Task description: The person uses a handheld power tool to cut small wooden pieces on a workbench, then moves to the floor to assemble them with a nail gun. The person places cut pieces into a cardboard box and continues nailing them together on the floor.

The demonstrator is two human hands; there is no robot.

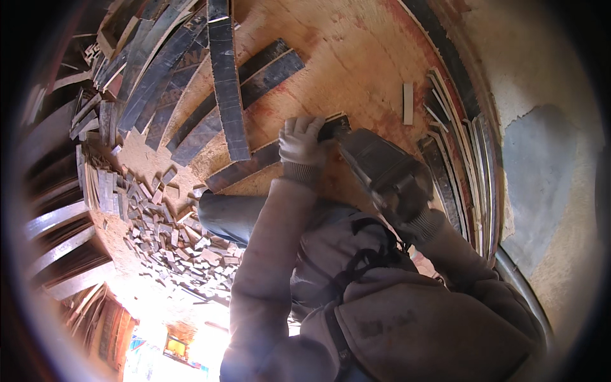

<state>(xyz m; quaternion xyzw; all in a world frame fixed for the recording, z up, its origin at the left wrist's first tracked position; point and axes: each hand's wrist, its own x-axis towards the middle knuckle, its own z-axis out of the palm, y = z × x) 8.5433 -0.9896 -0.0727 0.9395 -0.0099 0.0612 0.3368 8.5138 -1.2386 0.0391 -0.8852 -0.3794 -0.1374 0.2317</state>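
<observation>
My left hand (301, 141), in a pale knitted glove, lies across a dark-faced plywood strip (248, 167) on the work surface. Its fingers reach over the strip's far edge, and the hand holds the strip against the board. In my gloved right hand (410, 207) is a dark hand-held power tool (382, 162) with a blocky body. The tool's front is close to the strip's right end, just right of my left hand. Whether tool and strip touch is hard to tell. My right fingers are partly hidden in shadow around the tool.
More dark strips (228, 83) lie crosswise beyond my left hand. Stacked strips (455, 172) stand along the right wall (541, 184). A small pale offcut (407, 104) rests on the reddish-brown board (344, 51). Many short cut blocks (184, 245) are heaped at left, beside stacked wood.
</observation>
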